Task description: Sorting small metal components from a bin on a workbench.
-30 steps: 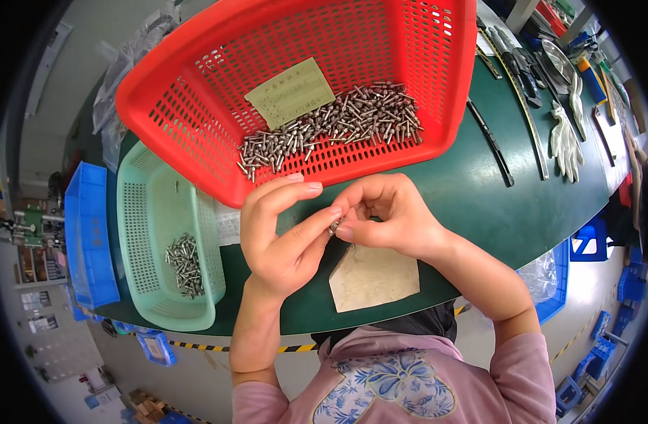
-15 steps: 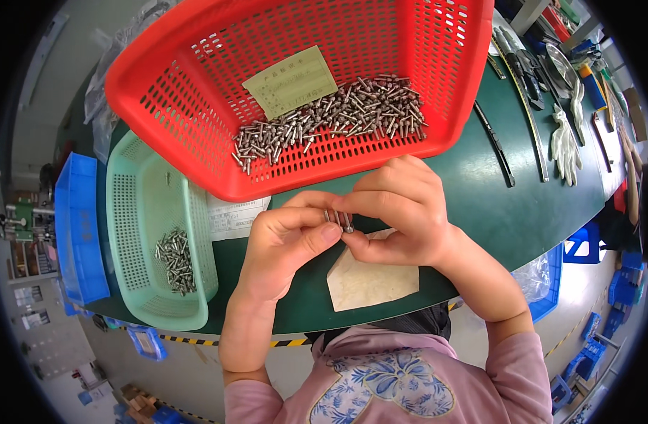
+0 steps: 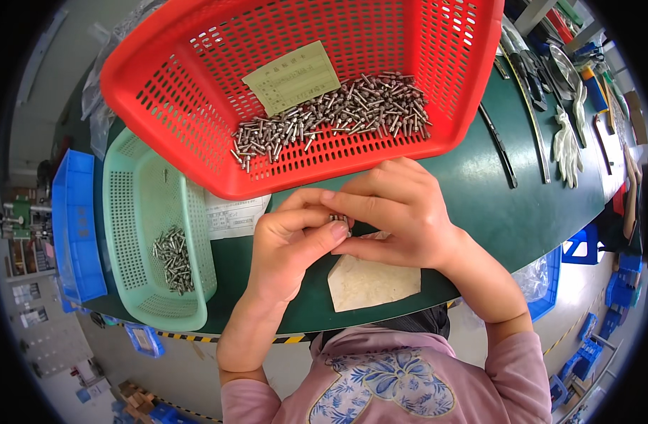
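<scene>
My left hand (image 3: 287, 240) and my right hand (image 3: 402, 215) meet above the green table, fingertips together. Between them sit a few small metal pins (image 3: 340, 221), their ends just showing above my left thumb; my fingers cover most of their length. The left thumb and fingers pinch the pins from one side, while the right fingers and thumb close round them from the other. Just beyond my hands stands a red perforated basket (image 3: 243, 185), tilted toward me, holding a heap of similar metal pins (image 3: 338, 113). A pale yellow paper card (image 3: 292, 78) lies against the heap.
At left, a mint-green basket (image 3: 204, 265) contains a smaller heap of pins (image 3: 174, 261), next to a blue bin (image 3: 80, 226). A worn cream pad (image 3: 373, 284) lies under my right wrist. White gloves (image 3: 567, 148) and hand tools occupy the far right; a printed sheet (image 3: 236, 218) lies by the red basket.
My fingers have closed further round the pins, which now show only their ends instead of standing lengthwise in sight. The right fingertips have shifted slightly left over the left hand.
</scene>
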The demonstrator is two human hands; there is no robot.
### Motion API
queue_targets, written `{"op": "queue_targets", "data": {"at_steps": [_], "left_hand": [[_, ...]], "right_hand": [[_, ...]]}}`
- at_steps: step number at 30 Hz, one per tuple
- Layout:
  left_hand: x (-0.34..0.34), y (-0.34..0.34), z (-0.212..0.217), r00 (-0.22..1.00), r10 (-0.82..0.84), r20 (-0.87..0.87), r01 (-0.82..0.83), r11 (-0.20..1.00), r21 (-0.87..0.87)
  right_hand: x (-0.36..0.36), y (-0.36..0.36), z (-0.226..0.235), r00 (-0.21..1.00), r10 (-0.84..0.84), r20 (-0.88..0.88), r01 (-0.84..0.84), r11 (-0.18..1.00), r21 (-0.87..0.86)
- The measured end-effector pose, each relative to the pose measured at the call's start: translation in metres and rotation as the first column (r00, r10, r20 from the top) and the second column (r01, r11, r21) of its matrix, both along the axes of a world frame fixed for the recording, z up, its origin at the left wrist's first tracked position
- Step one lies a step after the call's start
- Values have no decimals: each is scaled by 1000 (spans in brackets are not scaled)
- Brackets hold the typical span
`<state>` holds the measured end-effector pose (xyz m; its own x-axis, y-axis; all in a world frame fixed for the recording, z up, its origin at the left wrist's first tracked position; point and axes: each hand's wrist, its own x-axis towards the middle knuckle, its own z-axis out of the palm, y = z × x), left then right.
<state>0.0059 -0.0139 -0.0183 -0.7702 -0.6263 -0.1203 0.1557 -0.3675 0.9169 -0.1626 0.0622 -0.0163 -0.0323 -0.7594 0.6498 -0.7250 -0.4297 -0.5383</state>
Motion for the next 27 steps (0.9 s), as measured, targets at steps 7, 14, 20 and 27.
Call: {"op": "queue_targets", "data": {"at_steps": [7, 14, 20, 27], "left_hand": [[-1, 2, 3, 998, -55, 0, 55, 994, 97], [3, 1, 4, 991, -125, -50, 134, 946, 296], [0, -2, 11, 989, -115, -87, 137, 943, 303], [4, -3, 6, 970, -181, -163, 224, 924, 309]], "right_hand": [[-1, -1, -6, 999, 18, -48, -20, 998, -55], [-2, -2, -6, 999, 39, -1, -39, 996, -86], [-4, -2, -5, 996, 41, 79, -31, 992, -126], [-1, -1, -2, 992, 57, 112, -43, 991, -124]]}}
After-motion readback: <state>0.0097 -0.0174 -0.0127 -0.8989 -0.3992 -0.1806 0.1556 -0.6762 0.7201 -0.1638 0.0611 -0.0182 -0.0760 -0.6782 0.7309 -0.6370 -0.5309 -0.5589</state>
